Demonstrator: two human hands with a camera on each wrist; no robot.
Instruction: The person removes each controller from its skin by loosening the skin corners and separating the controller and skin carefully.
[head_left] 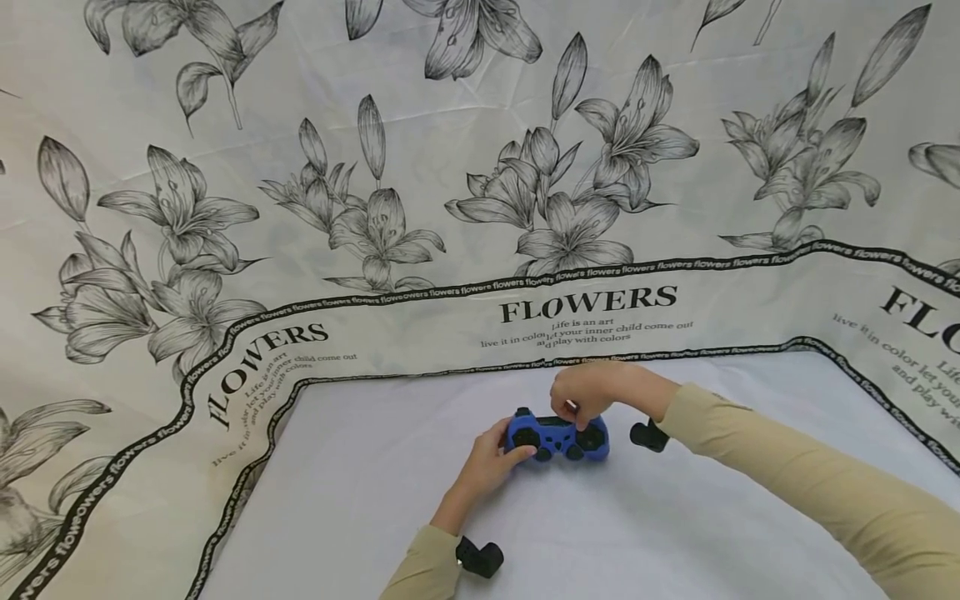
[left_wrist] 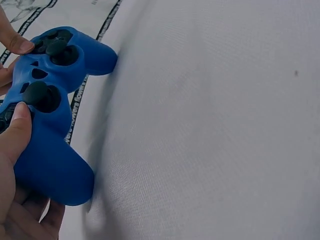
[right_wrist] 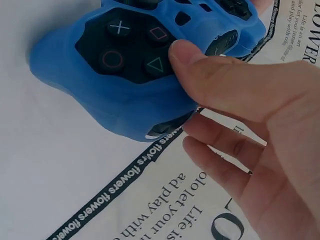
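A game controller [head_left: 557, 435] in a blue sleeve is held just above the white cloth, its thumbsticks toward the person. My left hand [head_left: 483, 460] grips its left handle, the thumb [left_wrist: 19, 125] lying on the face beside a thumbstick and fingers curled underneath. From the far side, my right hand [head_left: 583, 395] pinches the top edge on the right. In the right wrist view its thumb [right_wrist: 187, 55] presses on the blue sleeve [right_wrist: 115, 107] next to the square and triangle buttons, with fingers behind the shoulder edge. Dark shoulder buttons show through the sleeve's cutouts.
White cloth [head_left: 360, 467] covers the table, bordered by a black printed band [head_left: 450, 372]. Behind rises a flower-printed fabric [head_left: 420, 333] with lettering. Black wrist cameras [head_left: 482, 558] sit on both wrists, below tan sleeves [head_left: 795, 475].
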